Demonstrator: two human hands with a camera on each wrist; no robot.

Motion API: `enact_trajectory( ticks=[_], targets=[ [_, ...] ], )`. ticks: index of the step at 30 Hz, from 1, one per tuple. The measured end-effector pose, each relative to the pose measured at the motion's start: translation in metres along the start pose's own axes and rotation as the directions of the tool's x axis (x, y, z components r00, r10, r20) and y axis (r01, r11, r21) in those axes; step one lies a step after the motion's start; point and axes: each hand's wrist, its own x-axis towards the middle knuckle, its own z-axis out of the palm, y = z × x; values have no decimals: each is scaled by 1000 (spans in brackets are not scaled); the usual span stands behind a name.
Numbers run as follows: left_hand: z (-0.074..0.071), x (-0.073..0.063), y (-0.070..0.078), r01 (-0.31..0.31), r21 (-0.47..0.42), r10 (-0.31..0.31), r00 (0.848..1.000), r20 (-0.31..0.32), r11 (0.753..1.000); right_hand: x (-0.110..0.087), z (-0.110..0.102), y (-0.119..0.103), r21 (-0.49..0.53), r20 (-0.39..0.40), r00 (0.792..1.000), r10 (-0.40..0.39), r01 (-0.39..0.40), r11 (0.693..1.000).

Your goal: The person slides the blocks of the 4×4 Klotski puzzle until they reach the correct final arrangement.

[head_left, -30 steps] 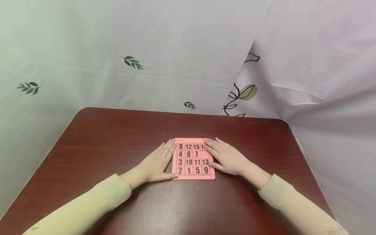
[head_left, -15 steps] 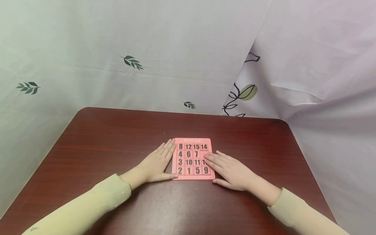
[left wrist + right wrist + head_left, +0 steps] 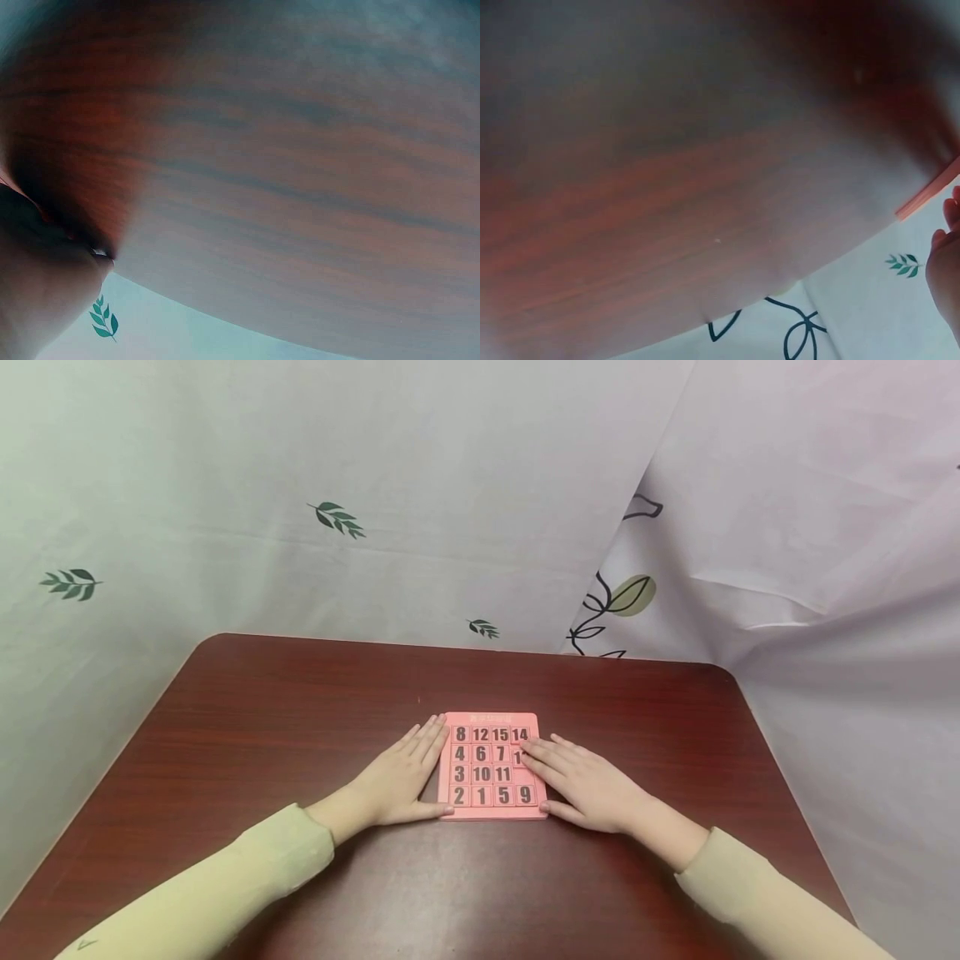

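Near the middle of the dark red worktop (image 3: 300,710), a pink number puzzle (image 3: 492,813) is laid flat between the two hands, its far edge marked with pale lettering too small to be read. Its numbered tiles (image 3: 482,774) are arranged in four rows. From left to right, 8, 12, 15 and 14 are shown in the far row, then 4, 6, 7 and a partly covered tile (image 3: 517,758), then 3, 10, 11 and a gap at the right, and 2, 1, 5 and 9 in the near row.

The left side of the puzzle is touched by the left hand (image 3: 401,777); its grip is spread, with the thumb held well apart from the straight fingers. The partly covered tile is touched by the fingertips of the right hand (image 3: 592,785). Here too the grip is spread: the fingers are extended, and the thumb is placed at the puzzle's right edge, near the near corner.

Both forearms are covered by pale green sleeves (image 3: 202,889). Beyond the worktop, pale cloth (image 3: 450,468) is hung, printed with green leaf sprigs (image 3: 340,520) and, farther right, a black-outlined plant (image 3: 632,596). Most of each wrist view is filled by blurred wood grain.
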Motion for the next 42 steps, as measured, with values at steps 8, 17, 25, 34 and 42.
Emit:
enact_trajectory(
  ticks=[8,17,25,34,42],
  targets=[
    [-1,-1,1,-2,11,2,1000,6,1000,4,0,4,10,-7,1000,5,-5,1000],
    [0,0,0,2,7,-2,1000,8,1000,-16,-1,-11,-8,-115,982,-152,152,988],
    [0,0,0,-1,-1,1,1000,2,1000,-22,3,-12,10,-126,968,-218,221,975],
    [2,0,-1,-11,11,11,1000,-19,1000,-12,3,-5,-14,-84,986,-141,140,990],
    [1,0,-1,-16,18,16,1000,-16,1000,-6,1,-6,-32,-58,991,-119,117,993]
  ],
)
